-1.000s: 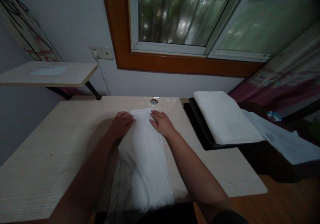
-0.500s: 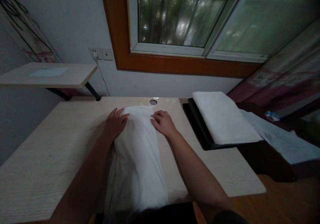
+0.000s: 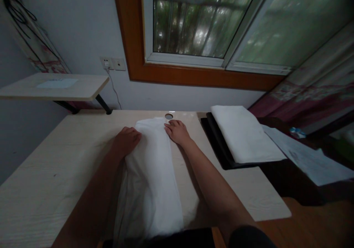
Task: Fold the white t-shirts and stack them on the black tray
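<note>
White cloth (image 3: 155, 166) flat on desk (image 3: 80, 155), between the hands, long axis running from body toward wall. Left hand (image 3: 126, 141) half-curled at far left edge, right hand (image 3: 177, 131) loosely bent at far right corner, about equally near; dim, can't tell if either pinches fabric.

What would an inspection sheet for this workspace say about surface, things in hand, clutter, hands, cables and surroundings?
Surface: pale wood-grain desk; round hole near far edge.
Things in hand: creased white cloth, lying lengthwise toward near edge.
Clutter: folded white fabric on black material; paper on raised shelf.
Hands: left hand at cloth's left edge, right hand near its far right corner; grip unclear.
Cables: white cord at wall socket; black cable upper left.
Surroundings: window ahead, curtain right.
</note>
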A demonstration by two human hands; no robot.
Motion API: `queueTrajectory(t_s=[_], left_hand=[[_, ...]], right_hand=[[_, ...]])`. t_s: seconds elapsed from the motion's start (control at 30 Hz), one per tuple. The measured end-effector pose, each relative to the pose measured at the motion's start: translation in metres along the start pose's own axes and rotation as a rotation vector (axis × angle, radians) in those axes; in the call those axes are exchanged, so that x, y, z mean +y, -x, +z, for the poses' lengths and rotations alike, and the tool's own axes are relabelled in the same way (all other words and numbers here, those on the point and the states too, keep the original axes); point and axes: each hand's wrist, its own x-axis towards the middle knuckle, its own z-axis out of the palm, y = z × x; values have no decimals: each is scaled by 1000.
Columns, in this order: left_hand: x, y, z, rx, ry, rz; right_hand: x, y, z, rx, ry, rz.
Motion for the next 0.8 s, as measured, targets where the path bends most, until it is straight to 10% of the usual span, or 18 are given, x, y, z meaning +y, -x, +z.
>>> queueTrajectory(t_s=[0.37,0.8], left_hand=[[-11,-26,17,-77,-29,-139],[-13,-31,21,-4,-75,-214]], right_hand=[[9,-38,10,44,85,93],[-4,-9,2,114,-76,0]])
